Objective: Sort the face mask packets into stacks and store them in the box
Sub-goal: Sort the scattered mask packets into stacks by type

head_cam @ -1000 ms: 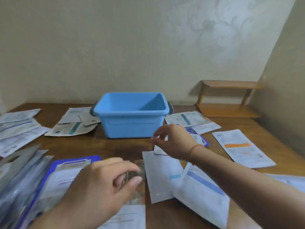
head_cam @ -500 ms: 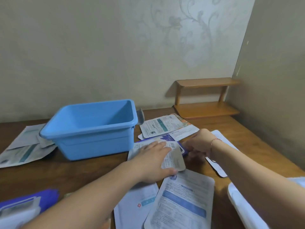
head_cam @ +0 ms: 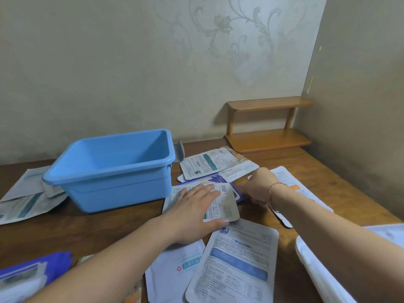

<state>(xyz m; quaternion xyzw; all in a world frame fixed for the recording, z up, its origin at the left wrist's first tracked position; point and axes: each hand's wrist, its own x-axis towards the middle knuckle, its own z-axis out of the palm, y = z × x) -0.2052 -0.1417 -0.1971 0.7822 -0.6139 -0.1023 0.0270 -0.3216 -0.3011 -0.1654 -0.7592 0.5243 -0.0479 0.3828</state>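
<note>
Blue plastic box [head_cam: 113, 169] on dark wooden desk [head_cam: 76, 228], flat glossy mask packets scattered round it.
Left hand [head_cam: 194, 213] lies flat, fingers straight, pressing a grey printed packet [head_cam: 225, 206] beside the box. Right hand [head_cam: 260, 186] curls at a purple packet's [head_cam: 237, 193] edge; grip unclear. Box interior smooth, rounded corners.

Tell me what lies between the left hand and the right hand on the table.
In the head view, the grey-backed packet under the left hand and the dark blue packet's edge, which reaches the right hand.
</note>
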